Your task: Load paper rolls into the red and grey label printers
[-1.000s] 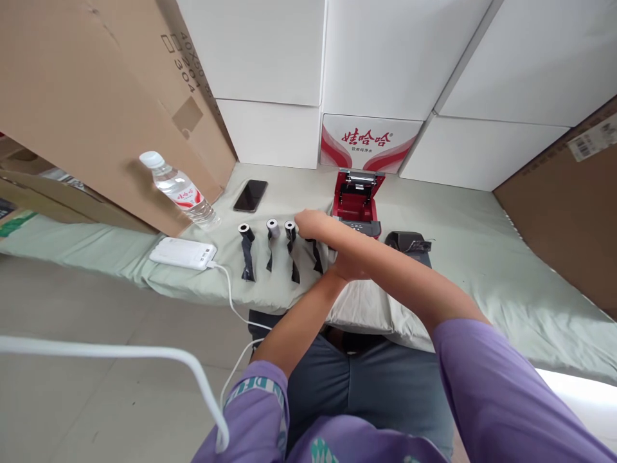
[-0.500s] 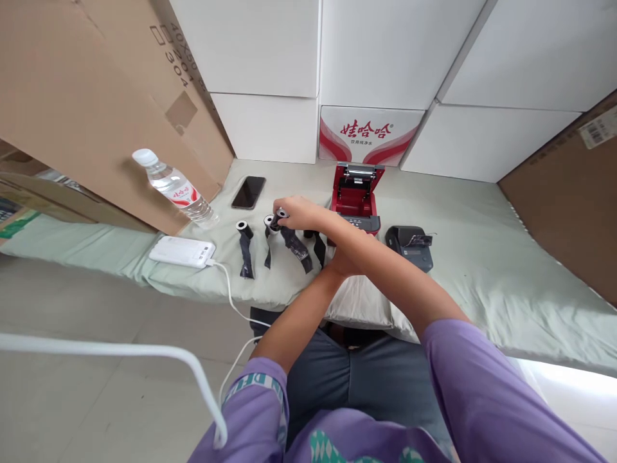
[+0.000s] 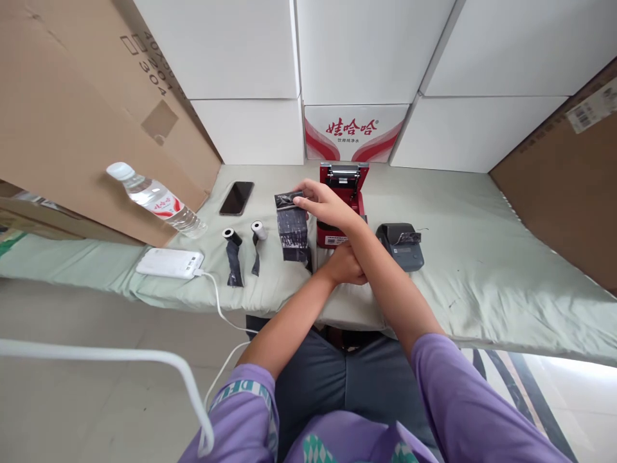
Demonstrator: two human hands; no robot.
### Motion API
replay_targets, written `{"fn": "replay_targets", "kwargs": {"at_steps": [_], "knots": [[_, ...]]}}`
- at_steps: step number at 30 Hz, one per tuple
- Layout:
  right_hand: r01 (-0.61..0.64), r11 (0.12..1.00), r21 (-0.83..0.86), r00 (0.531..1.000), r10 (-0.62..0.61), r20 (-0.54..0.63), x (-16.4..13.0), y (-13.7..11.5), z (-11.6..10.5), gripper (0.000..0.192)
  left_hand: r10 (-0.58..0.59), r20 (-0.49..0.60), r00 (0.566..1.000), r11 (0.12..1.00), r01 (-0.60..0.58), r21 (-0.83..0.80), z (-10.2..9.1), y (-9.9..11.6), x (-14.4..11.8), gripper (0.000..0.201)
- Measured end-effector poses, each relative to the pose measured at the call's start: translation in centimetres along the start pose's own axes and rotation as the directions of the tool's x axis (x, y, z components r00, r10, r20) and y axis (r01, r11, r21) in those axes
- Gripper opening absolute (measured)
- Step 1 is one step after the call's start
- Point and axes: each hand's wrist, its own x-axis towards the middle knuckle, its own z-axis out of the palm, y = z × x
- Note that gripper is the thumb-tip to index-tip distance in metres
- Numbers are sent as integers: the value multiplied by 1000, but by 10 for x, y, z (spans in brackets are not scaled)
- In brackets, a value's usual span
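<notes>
My right hand (image 3: 325,202) crosses over my left forearm and pinches a black paper roll (image 3: 288,200) between thumb and fingers. Its loose dark strip (image 3: 293,236) hangs toward the front edge of the cloth. Just to the right stands a red label printer (image 3: 330,239) with its lid raised. My left hand (image 3: 343,265) is curled at the printer's front; my right forearm partly covers it, and what its fingers hold is hidden. Left of the held roll, a white-ended roll (image 3: 259,230) and a black roll (image 3: 232,236) lie with their strips trailing.
A dark grey printer (image 3: 403,254) sits at the right. To the left are a phone (image 3: 237,198), a tilted-looking water bottle (image 3: 161,202) and a white power bank (image 3: 168,262) with a cable. White boxes (image 3: 357,51) line the back; a cardboard box (image 3: 87,109) stands at the left.
The black roll in my right hand has turned, its wide strip now facing me, and has moved closer to the red printer. The whole view has shifted slightly.
</notes>
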Motion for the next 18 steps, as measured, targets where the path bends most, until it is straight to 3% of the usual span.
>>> {"fn": "replay_targets", "kwargs": {"at_steps": [3, 6, 10, 14, 18], "knots": [[-31, 998, 57, 999, 32, -14, -1, 3, -2, 15, 40, 40, 998, 998, -42, 44, -1, 1, 0, 24], [-33, 997, 71, 999, 35, -29, 0, 9, -3, 15, 53, 8, 999, 998, -53, 41, -3, 3, 0, 19], [-45, 999, 22, 996, 47, -82, -1, 8, -9, 23, 87, -68, 994, 994, -82, 79, -4, 8, 1, 16], [27, 998, 50, 986, -19, -167, -10, -3, -25, 25, 168, -139, 976, 978, -148, 144, -7, 17, -1, 21], [11, 1000, -1, 975, -11, -220, -28, -15, -52, 22, 238, -285, 928, 969, -205, 140, -30, 35, 2, 22]]}}
